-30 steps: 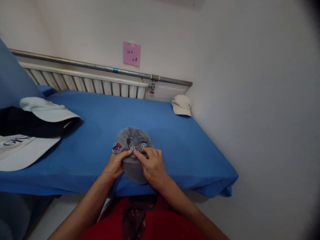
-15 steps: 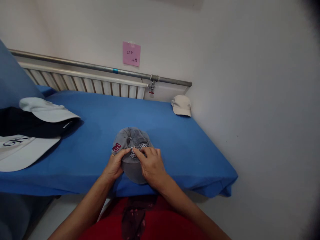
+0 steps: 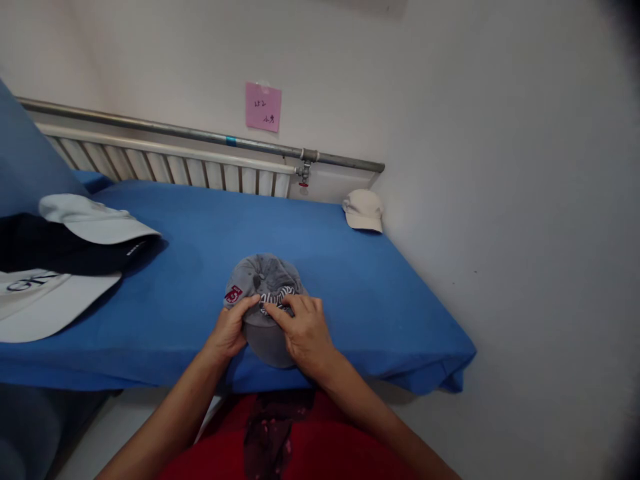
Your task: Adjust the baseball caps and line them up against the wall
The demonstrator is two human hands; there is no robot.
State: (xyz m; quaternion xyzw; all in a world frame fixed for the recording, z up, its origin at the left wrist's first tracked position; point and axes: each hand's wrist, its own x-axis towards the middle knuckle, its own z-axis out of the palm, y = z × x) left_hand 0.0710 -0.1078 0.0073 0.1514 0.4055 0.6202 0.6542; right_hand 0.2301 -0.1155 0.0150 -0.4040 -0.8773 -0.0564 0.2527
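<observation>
From where I'm standing, the gray baseball cap (image 3: 265, 271) sits at the near side of the blue-covered surface (image 3: 210, 233), right in front of the person, with 3 caps (image 3: 50, 253) piled off to the left and a beige cap (image 3: 363, 210) at the far right corner. The left hand (image 3: 231, 333) has its grip closed on the left of the crown, thumb on the front and the other fingers out of sight; the right hand (image 3: 306, 333) seems to pinch the fabric by the white lettering. I'd judge it light, soft in the crown and stiffer in the brim, hardly slippery or fragile, so the 2 sides where crown meets brim look like good holds. The brim (image 3: 270, 343) points back at the wearer, a touch rightward, and the long axis runs near to far that way
</observation>
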